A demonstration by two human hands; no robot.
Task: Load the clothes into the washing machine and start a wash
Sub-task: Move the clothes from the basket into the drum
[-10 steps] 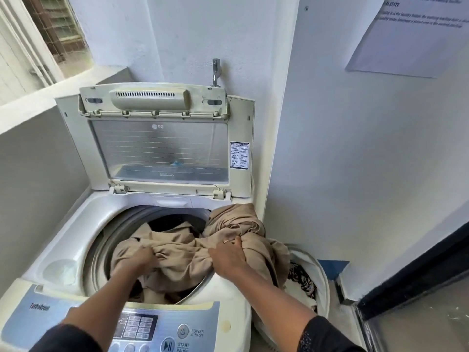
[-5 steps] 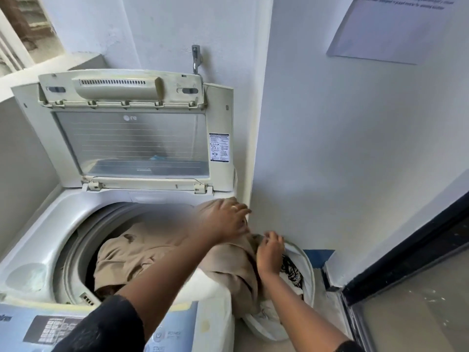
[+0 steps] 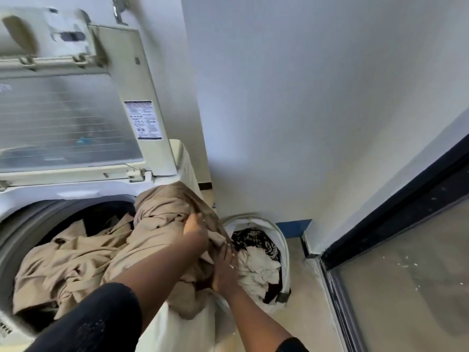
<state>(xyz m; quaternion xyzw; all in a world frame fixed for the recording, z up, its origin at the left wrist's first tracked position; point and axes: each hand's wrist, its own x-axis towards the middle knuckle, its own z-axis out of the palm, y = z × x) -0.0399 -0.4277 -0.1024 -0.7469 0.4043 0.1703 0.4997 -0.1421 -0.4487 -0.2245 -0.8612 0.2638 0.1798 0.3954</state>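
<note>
A top-loading washing machine [image 3: 162, 323] stands at the left with its lid [image 3: 68, 118] raised. A large beige garment [image 3: 83, 260] lies partly in the drum and spills over the machine's right rim. My left hand [image 3: 195, 231] grips a bunched fold of the beige garment on the rim. My right hand [image 3: 224, 269] holds the part of it that hangs down the machine's side. On the floor to the right is a white laundry basket [image 3: 285, 252] with dark patterned and white clothes [image 3: 256, 255] inside.
A white wall rises behind the basket. At the right runs a dark-framed glass door [image 3: 396, 250]. A blue floor strip [image 3: 293, 227] lies by the wall. The gap between machine and door is narrow.
The view has swung right and down. Both hands moved from the drum's middle to the machine's right rim, where they now grip the overhanging beige garment.
</note>
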